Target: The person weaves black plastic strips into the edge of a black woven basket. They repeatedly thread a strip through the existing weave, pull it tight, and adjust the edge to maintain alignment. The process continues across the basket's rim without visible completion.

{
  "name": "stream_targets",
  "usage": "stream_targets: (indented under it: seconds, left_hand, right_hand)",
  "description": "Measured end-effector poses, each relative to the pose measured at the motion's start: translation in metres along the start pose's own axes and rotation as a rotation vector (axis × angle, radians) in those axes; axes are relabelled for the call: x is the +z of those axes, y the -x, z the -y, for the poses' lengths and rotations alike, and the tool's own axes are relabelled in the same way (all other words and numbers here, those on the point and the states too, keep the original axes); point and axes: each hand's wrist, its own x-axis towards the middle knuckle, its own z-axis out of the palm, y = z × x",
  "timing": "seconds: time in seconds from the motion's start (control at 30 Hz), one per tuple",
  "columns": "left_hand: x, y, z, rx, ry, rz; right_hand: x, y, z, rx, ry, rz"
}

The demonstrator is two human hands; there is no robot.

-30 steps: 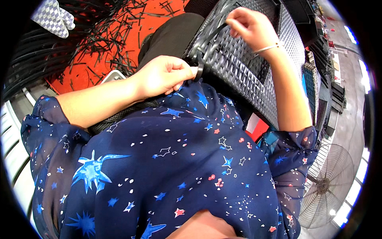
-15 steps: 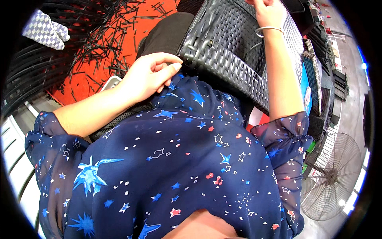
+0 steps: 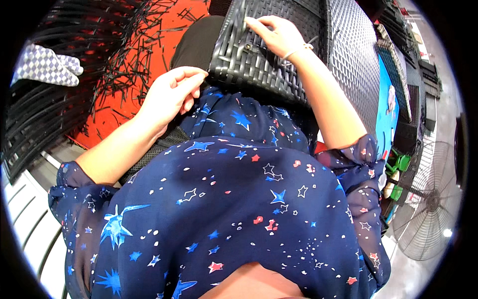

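The right hand (image 3: pixel 281 37) is hovering over the black wicker (image 3: pixel 269 70) at the upper middle of the frame, its fingertips sitting close together; whether they are gripping a strand cannot be told. The left hand (image 3: pixel 172 94) is staying near the wicker's left corner, fingers curling, any hold unclear. Black strips (image 3: pixel 132 62) are littering the red floor (image 3: pixel 107 117), upper left, near a checked glove (image 3: pixel 45 66).

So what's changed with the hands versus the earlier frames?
In the last half second, the right hand moved left and toward the body over the black woven piece. The black loop at the left hand in the first frame is gone. Same: left hand beside the piece's near corner.
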Motion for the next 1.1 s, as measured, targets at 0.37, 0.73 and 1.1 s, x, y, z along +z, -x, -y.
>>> stream_targets:
  seconds: [0.37,0.73,1.1]
  left_hand:
    - [-0.004,-0.003,0.007,-0.004,-0.028,0.000]
    - [-0.005,-0.002,0.000,0.034,-0.015,-0.008]
    - [-0.007,-0.092,-0.054,0.628,-0.837,-0.094]
  right_hand:
    - [0.019,-0.007,0.013,0.256,-0.860,0.256]
    - [0.027,-0.004,0.009,0.266,-0.699,0.087]
    - [0.027,-0.002,0.007,0.237,-0.681,0.043]
